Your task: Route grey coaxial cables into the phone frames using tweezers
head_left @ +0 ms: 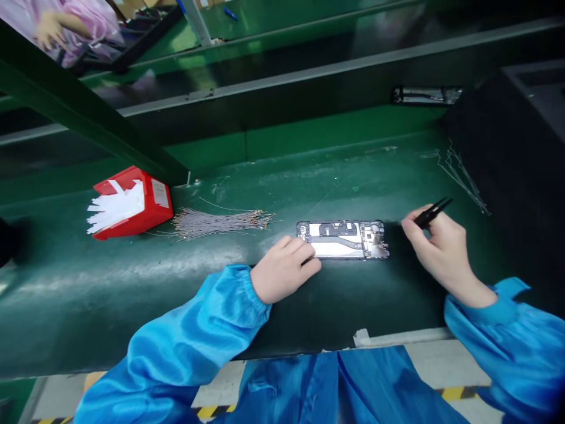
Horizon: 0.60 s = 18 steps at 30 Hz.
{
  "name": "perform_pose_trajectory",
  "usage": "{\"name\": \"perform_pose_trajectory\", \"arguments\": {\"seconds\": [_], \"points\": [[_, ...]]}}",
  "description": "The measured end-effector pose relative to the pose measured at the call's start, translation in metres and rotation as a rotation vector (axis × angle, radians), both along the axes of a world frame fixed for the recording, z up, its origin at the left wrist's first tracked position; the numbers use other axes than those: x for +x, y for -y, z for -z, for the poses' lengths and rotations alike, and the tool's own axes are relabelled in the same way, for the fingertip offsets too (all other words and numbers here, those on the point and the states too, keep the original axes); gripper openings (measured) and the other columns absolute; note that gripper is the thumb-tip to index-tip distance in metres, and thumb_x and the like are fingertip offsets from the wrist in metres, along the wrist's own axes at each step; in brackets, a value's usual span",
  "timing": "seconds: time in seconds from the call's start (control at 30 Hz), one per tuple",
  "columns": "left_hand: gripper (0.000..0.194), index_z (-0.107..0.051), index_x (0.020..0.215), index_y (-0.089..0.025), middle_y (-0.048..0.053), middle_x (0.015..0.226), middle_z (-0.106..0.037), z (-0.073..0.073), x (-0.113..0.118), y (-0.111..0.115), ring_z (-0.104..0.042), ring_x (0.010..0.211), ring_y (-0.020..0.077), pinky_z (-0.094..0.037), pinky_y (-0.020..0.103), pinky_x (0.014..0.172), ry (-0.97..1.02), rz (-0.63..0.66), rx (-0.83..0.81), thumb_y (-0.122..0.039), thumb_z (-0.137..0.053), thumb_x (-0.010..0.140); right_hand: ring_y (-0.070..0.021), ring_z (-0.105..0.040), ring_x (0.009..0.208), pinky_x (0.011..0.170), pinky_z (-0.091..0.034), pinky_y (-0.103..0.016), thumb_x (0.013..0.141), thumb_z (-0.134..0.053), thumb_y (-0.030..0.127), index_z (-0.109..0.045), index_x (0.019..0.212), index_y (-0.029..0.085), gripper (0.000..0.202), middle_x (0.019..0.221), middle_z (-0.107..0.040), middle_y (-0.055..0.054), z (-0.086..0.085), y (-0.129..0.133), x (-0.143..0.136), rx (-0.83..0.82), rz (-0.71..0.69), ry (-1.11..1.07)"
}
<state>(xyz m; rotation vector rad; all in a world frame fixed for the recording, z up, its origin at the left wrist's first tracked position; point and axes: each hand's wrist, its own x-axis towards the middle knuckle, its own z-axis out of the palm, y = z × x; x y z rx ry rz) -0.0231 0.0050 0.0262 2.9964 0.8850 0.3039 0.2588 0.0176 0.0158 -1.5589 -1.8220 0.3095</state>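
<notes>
An opened smartphone [339,241] lies flat on the green bench, its inner parts facing up. My left hand [286,265] is closed over the phone's near left corner, fingers curled and thumb side against its lower edge. To the right of the phone and apart from it, my right hand [436,244] grips black tweezers [432,214], whose tips point up and to the right. Left of the phone lies a bundle of thin grey cables [216,224] with small brass-coloured ends.
A red bin [152,203] full of white strips [117,206] stands at the left by a green post [106,129]. Several loose cables [463,179] lie near a black box [507,141]. Another opened phone [426,95] sits behind. A co-worker's hand [50,29] shows upper left.
</notes>
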Motion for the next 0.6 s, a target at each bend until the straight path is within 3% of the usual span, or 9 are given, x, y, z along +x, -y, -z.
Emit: {"name": "perform_pose_trajectory", "arguments": {"seconds": [0.17,0.37,0.6], "points": [[0.018,-0.054,0.079,-0.017,0.001,0.071,-0.053,0.000,0.024,-0.004,-0.044,0.066,0.0140,-0.032,0.028,0.062,-0.025,0.122,0.094,-0.013,-0.039,0.088,-0.0180,-0.055,0.074,0.067,-0.043,-0.033,0.081,-0.052,0.022,-0.053,0.080,0.021,0.001,0.079,-0.058,-0.004,0.002,0.019,-0.002,-0.078,-0.183,-0.079],[0.019,-0.055,0.086,-0.018,0.000,0.071,-0.052,0.006,0.037,-0.005,-0.046,0.064,0.0124,-0.033,0.026,0.060,0.014,0.139,0.058,-0.015,-0.037,0.090,-0.0189,-0.057,0.085,0.075,-0.046,-0.036,0.080,-0.056,0.019,-0.055,0.090,0.022,0.011,0.088,-0.059,-0.004,0.001,0.029,-0.012,-0.170,-0.341,-0.291],[0.018,-0.057,0.083,-0.018,0.000,0.070,-0.054,0.013,0.048,-0.005,-0.047,0.065,0.0128,-0.034,0.027,0.061,0.085,0.064,0.094,-0.017,-0.040,0.089,-0.0170,-0.058,0.078,0.071,-0.047,-0.033,0.078,-0.058,0.015,-0.056,0.084,0.021,0.009,0.082,-0.060,-0.003,0.003,0.031,-0.012,-0.152,-0.336,-0.317]]}}
